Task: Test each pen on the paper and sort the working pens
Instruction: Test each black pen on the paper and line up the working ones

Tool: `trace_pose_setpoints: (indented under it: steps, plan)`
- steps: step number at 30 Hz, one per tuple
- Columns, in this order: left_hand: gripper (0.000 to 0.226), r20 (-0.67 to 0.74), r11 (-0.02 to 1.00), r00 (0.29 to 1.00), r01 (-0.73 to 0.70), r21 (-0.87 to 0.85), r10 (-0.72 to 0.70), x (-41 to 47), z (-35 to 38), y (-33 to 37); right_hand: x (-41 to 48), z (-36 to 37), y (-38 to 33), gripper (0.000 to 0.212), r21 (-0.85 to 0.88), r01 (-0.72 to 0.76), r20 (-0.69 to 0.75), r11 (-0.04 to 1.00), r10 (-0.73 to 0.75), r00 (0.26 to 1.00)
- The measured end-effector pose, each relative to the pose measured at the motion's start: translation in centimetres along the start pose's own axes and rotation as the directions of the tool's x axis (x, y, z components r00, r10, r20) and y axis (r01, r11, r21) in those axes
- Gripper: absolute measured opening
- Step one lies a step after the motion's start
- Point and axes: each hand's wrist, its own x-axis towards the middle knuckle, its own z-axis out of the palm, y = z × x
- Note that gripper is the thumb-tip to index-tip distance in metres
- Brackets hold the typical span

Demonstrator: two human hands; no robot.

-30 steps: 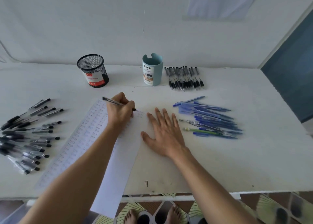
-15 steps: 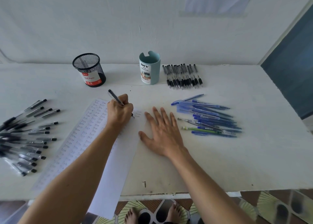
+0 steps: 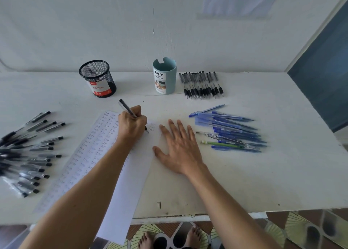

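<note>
My left hand grips a black pen with its tip down on the white paper, beside rows of small handwritten test marks. My right hand lies flat with fingers spread, pressing the paper's right edge against the table. A fan of several black pens lies at the left. Several blue pens are piled at the right. A neat row of black pens sits at the back.
A black mesh pen cup and a light teal desk organiser cup stand at the back of the white table. The paper hangs over the table's near edge. A wall rises behind; bare feet show on the floor below.
The pen in my left hand has swung from lying nearly flat to a steeper writing angle, tip on the paper. My right hand has stayed flat.
</note>
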Motion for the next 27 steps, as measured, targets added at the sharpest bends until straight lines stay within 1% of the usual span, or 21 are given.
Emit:
trace_pose_setpoints:
  steps: [8,11,14,21,24,27]
  plan:
    - [0.025,-0.013,1.000,1.000,-0.001,0.015,0.001,-0.16,0.04,0.21,-0.02,0.01,0.03,0.083,0.003,-0.001,-0.005,1.000,0.001,1.000]
    - [0.029,0.005,0.999,1.000,-0.014,0.033,0.014,-0.05,0.20,0.04,0.00,0.02,-0.08,0.087,0.004,-0.005,-0.006,1.000,0.005,1.000]
    - [0.033,0.014,0.999,1.000,-0.025,0.020,0.024,-0.10,0.18,0.07,0.00,0.04,-0.07,0.085,0.006,-0.003,-0.008,1.000,0.003,1.000]
    - [0.035,0.021,1.000,1.000,-0.004,0.018,0.004,-0.09,0.22,0.13,0.00,-0.07,-0.10,0.086,0.002,-0.004,-0.006,1.000,0.004,1.000]
    - [0.028,0.039,1.000,0.999,-0.012,0.021,0.011,-0.02,0.28,-0.08,0.00,-0.07,-0.08,0.085,-0.006,-0.001,-0.001,1.000,0.001,1.000]
    - [0.030,0.052,1.000,0.999,-0.012,0.017,0.011,-0.06,0.23,-0.05,0.03,-0.03,-0.14,0.085,-0.007,-0.002,0.003,1.000,0.002,1.000]
